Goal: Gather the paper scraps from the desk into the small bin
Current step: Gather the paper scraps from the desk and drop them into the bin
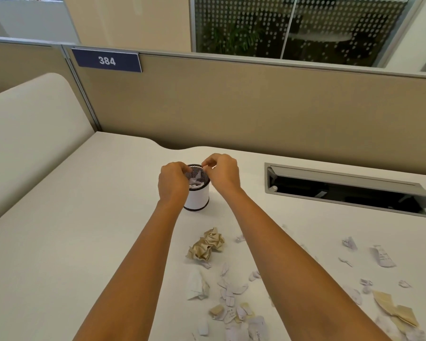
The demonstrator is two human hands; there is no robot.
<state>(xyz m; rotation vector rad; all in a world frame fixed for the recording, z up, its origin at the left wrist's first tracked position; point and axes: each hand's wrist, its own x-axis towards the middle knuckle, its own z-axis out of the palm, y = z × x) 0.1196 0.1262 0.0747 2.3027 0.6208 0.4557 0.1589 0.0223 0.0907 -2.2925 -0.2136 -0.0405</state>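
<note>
A small round bin (199, 197) with black mesh inside and a white wall stands mid-desk, with white scraps lying in it. Both hands hover at its rim. My left hand (173, 181) curls over the left edge, fingers bent inward; whether it holds anything I cannot tell. My right hand (223, 171) is over the right edge with fingertips pinched together, and any scrap between them is hidden. A crumpled brown paper ball (208, 244) lies nearer me. Several white torn scraps (233, 291) are scattered between my forearms and to the right.
A tan torn piece (395, 308) lies at the right front. An open cable hatch (349, 187) is sunk into the desk at the right. A beige partition (256, 104) runs along the back, a curved divider (30, 134) on the left.
</note>
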